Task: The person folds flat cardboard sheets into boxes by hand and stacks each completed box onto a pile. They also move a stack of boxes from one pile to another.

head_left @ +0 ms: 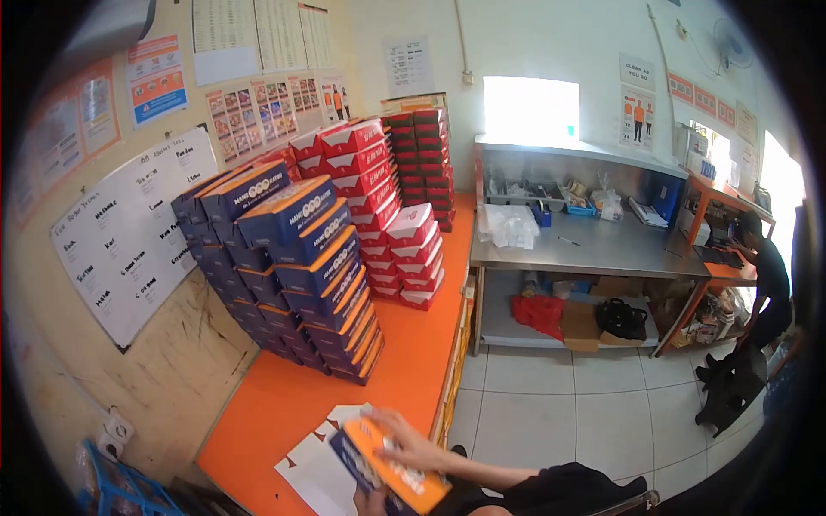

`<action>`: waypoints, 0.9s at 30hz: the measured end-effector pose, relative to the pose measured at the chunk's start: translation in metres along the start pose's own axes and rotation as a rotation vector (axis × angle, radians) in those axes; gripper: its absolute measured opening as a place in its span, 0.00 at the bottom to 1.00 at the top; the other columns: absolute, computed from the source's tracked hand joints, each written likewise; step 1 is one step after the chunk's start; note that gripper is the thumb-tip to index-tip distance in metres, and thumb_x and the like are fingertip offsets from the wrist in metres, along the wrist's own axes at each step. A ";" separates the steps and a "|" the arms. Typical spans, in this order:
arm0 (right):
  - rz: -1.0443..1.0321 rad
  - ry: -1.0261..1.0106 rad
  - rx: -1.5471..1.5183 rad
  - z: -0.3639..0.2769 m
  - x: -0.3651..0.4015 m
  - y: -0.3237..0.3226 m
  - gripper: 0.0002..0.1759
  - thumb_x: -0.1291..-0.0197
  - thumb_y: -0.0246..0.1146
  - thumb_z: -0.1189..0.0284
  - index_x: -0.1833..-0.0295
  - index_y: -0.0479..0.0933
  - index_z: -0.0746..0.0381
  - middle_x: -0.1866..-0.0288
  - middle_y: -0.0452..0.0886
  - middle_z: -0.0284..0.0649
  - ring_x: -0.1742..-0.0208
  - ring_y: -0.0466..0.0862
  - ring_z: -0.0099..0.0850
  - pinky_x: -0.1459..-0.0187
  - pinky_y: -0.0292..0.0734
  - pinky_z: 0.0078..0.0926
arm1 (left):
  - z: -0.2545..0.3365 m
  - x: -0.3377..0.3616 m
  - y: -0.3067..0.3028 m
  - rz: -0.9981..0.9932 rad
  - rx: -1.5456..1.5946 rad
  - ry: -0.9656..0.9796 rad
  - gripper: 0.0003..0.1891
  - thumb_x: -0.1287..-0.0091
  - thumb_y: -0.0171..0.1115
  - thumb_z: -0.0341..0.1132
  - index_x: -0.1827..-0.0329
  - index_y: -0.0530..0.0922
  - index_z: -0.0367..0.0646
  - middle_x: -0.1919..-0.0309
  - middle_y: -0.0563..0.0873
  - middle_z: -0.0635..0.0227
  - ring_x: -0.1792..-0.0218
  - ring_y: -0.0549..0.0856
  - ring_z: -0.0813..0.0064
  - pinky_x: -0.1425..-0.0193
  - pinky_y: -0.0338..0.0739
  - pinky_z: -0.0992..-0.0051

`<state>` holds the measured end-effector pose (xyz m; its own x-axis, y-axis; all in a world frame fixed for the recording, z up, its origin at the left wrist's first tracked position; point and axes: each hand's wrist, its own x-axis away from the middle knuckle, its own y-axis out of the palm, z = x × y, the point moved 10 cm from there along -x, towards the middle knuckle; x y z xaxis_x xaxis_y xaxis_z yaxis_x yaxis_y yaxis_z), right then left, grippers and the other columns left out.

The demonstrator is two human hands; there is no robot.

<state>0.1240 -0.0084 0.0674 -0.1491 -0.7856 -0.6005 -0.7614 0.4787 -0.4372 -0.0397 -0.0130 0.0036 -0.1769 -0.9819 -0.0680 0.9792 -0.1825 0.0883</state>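
Observation:
At the front of the orange table, I hold a navy-and-orange cardboard food box [370, 460] tilted between both hands. My right hand [404, 443] lies over its orange top, with the fingers curved around the far edge. Low at the near navy side is my left hand [372, 501], closed against the box and partly cut off by the frame's lower edge. Under and beside the box lies flat white cardboard [314, 469] with cut edges. Tall stacks of matching navy-and-orange boxes [318, 275] stand beyond it along the wall.
Red-and-white boxes [361, 185] are stacked farther back on the orange table [413, 353]. To the right stands a steel counter [594, 245] with bags and trays. Another person [766, 267] is at the far right near a dark stool [731, 391]. A whiteboard [129, 232] leans at left.

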 end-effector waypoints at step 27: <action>-0.604 -0.125 -0.053 -0.037 0.054 0.030 0.59 0.66 0.73 0.55 0.27 0.46 0.44 0.28 0.34 0.57 0.30 0.45 0.59 0.33 0.45 0.52 | 0.053 0.004 0.030 -0.258 -0.311 0.287 0.59 0.43 0.63 0.40 0.36 0.14 0.35 0.33 0.48 0.42 0.32 0.53 0.50 0.30 0.49 0.61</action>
<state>0.0694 -0.0513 0.0463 0.3906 -0.8584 -0.3326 -0.7190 -0.0588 -0.6925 -0.0162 -0.0252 0.0587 -0.4261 -0.8448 -0.3236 0.8978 -0.3511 -0.2657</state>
